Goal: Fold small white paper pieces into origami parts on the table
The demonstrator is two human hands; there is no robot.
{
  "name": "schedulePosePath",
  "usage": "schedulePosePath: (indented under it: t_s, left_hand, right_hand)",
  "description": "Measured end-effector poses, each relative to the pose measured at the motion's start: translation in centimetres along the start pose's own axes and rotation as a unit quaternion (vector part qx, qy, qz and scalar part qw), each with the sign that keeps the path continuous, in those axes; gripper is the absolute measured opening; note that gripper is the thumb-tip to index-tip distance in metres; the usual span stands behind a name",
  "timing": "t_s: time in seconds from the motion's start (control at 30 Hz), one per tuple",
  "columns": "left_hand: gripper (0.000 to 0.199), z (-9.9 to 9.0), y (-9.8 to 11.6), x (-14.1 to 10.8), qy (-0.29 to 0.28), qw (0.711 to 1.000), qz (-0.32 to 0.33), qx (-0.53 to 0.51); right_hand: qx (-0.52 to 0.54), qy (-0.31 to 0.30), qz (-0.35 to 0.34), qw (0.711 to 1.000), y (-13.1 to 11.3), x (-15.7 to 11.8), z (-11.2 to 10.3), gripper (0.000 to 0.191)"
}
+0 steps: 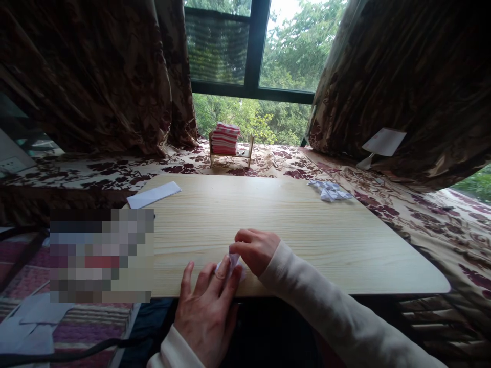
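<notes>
1. My left hand (209, 309) lies palm down at the near edge of the worktop (307, 230), fingers spread and open, with the fingertips resting on a small piece of white paper (233, 259).
2. My right hand (259, 250) comes in from the other side, its fingers curled in, pinching the raised upper tip of that paper between thumb and forefinger.
3. The paper sits on the worktop near its front edge, right between my two hands — part of it is hidden under my left fingers, so I can't tell its full shape.
4. Both my wrists are in pale, long sleeves.
5. Towards the far left corner of the worktop lies a flat white paper strip (154, 195), set at a slant.
6. At the far right corner there's a loose heap of folded white papers (330, 192), well apart from my hands.
7. Beyond the worktop a small wooden rack (230, 158) stands on a floral cloth (280, 162), carrying a stack of red-and-white striped cloths (224, 140).
8. Behind it is a window (252, 56) with green trees outside, and dark patterned curtains (115, 76) on either side.
9. Down at my left, more white sheets (36, 319) lie on striped fabric (90, 327) — the patch above them is blurred out.
</notes>
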State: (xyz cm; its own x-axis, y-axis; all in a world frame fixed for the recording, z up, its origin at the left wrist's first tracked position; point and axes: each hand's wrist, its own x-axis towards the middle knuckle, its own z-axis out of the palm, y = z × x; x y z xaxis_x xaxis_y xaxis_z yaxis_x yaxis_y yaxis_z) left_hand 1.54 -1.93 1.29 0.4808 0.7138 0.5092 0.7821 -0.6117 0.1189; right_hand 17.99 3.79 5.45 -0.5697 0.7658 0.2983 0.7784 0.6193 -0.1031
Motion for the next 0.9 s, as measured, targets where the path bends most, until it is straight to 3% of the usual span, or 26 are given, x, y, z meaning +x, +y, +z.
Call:
schedulePosePath:
  t_s: [0.33,0.6,0.8,0.9]
  left_hand:
    - [0.051,0.1,0.2,0.1,0.011,1.0,-0.01,-0.015]
    - [0.047,0.1,0.2,0.0,0.019,1.0,-0.011,-0.012]
    - [0.051,0.1,0.2,0.0,0.022,1.0,-0.011,-0.011]
    - [0.052,0.2,0.2,-0.1,0.024,1.0,-0.012,-0.012]
  right_hand:
    - [-0.005,0.006,-0.012,1.0,-0.3,0.5,0.1,0.016]
    - [0.012,0.057,-0.007,0.998,-0.3,-0.6,-0.2,0.021]
    - [0.026,0.036,0.006,0.999,-0.7,-1.4,-0.3,0.018]
    - [0.038,0.033,0.011,0.999,-1.0,-1.6,-0.3,0.027]
